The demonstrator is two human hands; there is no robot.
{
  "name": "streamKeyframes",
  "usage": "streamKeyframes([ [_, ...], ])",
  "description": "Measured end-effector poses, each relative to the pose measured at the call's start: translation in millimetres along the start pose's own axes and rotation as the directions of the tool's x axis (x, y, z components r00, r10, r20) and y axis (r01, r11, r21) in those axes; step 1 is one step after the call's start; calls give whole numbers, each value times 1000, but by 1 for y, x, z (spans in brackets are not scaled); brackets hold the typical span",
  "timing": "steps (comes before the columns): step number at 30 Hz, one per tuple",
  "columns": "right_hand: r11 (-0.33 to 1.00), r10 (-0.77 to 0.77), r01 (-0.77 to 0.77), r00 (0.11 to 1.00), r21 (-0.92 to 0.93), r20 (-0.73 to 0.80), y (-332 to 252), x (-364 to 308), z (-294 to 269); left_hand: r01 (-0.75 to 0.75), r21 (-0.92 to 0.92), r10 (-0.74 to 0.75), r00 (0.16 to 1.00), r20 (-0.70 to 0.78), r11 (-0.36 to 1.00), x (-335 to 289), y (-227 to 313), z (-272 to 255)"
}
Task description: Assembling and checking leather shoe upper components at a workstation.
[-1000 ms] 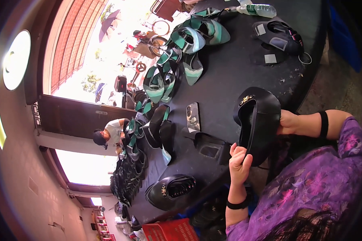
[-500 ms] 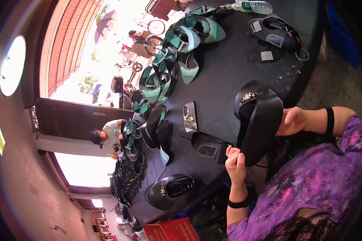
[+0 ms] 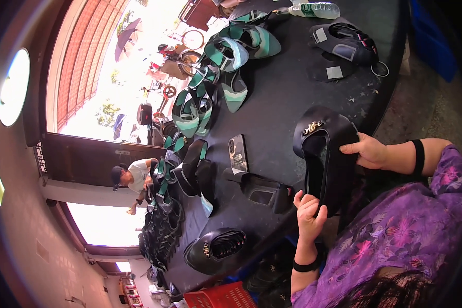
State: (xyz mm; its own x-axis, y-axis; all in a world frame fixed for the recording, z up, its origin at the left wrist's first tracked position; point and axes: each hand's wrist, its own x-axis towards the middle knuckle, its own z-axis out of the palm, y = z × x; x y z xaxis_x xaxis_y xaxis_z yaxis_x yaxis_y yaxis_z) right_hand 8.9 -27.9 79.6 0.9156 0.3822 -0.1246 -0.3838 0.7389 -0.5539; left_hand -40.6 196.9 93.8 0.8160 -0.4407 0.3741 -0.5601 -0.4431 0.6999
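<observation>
A black shoe upper with a gold chain ornament hangs at the table's near edge, its opening turned up. My left hand is closed on its back rim, fingers pinching the edge. At the side, my right hand grips it, thumb on the outer surface and the other fingers mostly hidden behind. Close by on the table lies a flat black shoe piece with a grey patch. Beyond that rests a phone. Another black upper with a gold ornament sits to the left.
Green-and-black uppers and a heap of black uppers line the far side of the dark table. A bottle lies far right, near black pieces. A red basket stands below. Another person works across the table.
The shoe upper has turned, showing more of its opening. My right thumb has come onto its outer side. My left hand has shifted slightly down along the rim.
</observation>
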Motion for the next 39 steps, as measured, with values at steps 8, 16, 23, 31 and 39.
streamKeyframes([
  [8,979,126,-146,982,142,139,-20,12,-11,-38,85,34,998,51,996,-1,1,3],
  [16,994,-93,90,995,-65,-35,-14,31,-1,-179,315,112,969,219,932,9,35,-6],
  [23,951,-218,207,976,-232,-23,-25,92,-7,-239,322,136,940,313,916,44,44,-2],
  [31,-205,-40,752,632,-626,774,-75,51,24,-206,359,126,964,234,910,71,19,6],
  [39,-399,488,781,625,-481,610,-52,18,26,-251,295,143,928,344,922,91,-1,5],
])
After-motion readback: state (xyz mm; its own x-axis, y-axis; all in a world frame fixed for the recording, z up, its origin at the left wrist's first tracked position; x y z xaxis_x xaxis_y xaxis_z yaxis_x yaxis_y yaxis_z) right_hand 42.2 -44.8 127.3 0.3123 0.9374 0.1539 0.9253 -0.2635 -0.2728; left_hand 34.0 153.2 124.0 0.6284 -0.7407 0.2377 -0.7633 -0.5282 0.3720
